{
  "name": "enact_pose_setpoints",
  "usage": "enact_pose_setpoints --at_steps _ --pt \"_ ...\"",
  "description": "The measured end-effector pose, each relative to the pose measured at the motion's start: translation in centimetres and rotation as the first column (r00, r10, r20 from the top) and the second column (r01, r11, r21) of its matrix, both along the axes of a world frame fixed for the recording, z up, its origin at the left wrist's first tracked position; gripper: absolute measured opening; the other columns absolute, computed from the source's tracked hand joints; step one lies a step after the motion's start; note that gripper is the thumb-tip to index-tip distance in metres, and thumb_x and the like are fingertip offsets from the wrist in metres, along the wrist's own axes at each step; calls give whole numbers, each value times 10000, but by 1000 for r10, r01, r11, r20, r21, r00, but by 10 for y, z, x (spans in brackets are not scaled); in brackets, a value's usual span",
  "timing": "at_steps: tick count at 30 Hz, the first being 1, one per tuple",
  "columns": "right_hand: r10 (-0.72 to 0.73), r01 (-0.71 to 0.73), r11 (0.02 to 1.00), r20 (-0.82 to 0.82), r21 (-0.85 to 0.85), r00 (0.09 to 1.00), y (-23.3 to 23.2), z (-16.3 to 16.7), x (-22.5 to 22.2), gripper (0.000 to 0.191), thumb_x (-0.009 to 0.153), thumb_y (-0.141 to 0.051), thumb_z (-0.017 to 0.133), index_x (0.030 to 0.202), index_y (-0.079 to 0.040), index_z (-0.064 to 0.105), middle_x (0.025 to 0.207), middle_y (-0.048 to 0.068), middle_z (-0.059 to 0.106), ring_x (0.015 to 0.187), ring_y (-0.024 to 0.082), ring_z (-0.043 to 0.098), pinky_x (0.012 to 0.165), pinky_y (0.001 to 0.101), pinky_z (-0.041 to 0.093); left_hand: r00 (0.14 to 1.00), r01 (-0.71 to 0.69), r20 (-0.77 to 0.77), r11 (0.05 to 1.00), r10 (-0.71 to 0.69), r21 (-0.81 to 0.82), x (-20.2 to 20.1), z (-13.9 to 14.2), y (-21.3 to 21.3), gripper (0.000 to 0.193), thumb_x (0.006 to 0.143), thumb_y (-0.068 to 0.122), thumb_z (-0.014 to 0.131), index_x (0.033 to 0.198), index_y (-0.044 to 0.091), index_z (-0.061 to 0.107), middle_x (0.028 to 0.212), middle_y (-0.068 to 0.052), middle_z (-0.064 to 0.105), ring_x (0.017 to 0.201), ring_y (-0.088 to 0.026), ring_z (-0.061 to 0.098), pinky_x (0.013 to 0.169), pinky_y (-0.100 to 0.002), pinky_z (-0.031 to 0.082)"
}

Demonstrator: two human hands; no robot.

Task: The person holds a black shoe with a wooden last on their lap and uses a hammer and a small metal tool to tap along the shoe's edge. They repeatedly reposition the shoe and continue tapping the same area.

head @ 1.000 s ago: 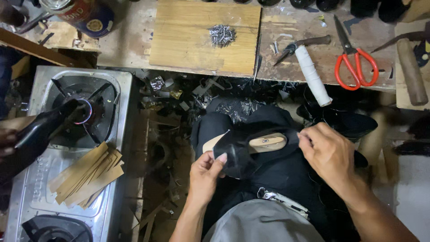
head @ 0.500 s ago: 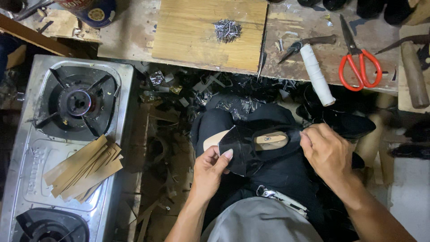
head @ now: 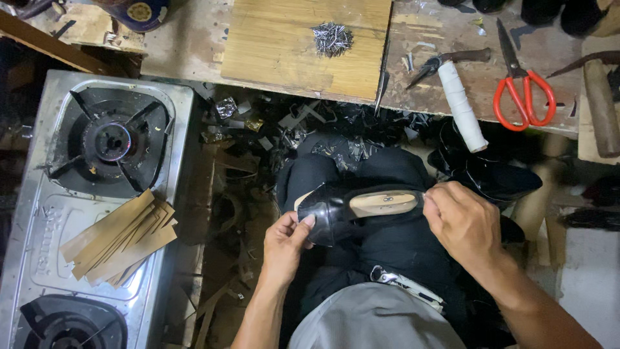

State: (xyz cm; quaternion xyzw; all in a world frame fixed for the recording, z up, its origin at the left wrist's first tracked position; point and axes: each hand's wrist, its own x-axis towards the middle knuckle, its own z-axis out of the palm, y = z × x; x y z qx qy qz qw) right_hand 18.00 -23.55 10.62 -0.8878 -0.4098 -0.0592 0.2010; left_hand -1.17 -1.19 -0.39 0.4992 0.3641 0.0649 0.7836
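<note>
A cluttered workbench (head: pixel 452 97) spans the far side; one two-burner stove (head: pixel 97 213) stands left; one black shoe upper on its wooden last (head: pixel 361 207) lies across the lap, partly stretched, bottom edge seemingly unfastened; left hand (head: pixel 284 242) pinches the toe; right hand (head: pixel 462 223) grips the heel; one red scissors (head: pixel 523 90); one nail pile (head: pixel 331 37) apparently unused.

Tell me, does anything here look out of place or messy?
Yes. A stack of thin tan strips lies on the gas stove between its burners, an odd spot. Black scraps litter the floor under the bench. The left hand and right hand hold a black shoe normally.
</note>
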Motion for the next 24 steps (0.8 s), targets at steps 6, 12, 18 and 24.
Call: enact_pose_setpoints --at_steps 6,12,18,24 --pt "19 -13 999 -185 37 983 6 -3 -4 127 831 -111 766 896 -25 699 853 97 702 763 254 717 665 357 561 994 -48 -93 997 54 66 -4 -27 10 140 915 182 728 918 43 744 721 -8 707 608 -68 586 590 -233 465" --pt "-46 123 989 -611 85 790 -13 -10 26 208 874 -114 725 1057 -20 755 981 77 775 835 188 770 751 276 593 988 -95 -123 995 97 19 -4 -42 14 131 888 156 767 903 30 731 721 -10 710 590 -72 578 571 -233 456" --pt "196 -184 980 -469 73 861 -21 -30 39 408 749 -127 796 1126 19 743 1153 150 729 1070 268 687 906 361 534 989 -91 -117 996 91 12 -2 -42 18 148 891 167 772 884 28 722 716 -14 712 591 -79 601 564 -239 462" --pt "246 -236 969 -354 73 902 -20 -42 32 328 748 -156 814 1035 -6 760 1091 113 750 986 259 704 870 349 562 990 -50 -133 999 49 0 -3 -39 21 150 892 186 762 873 42 726 736 -8 726 608 -83 632 584 -238 483"
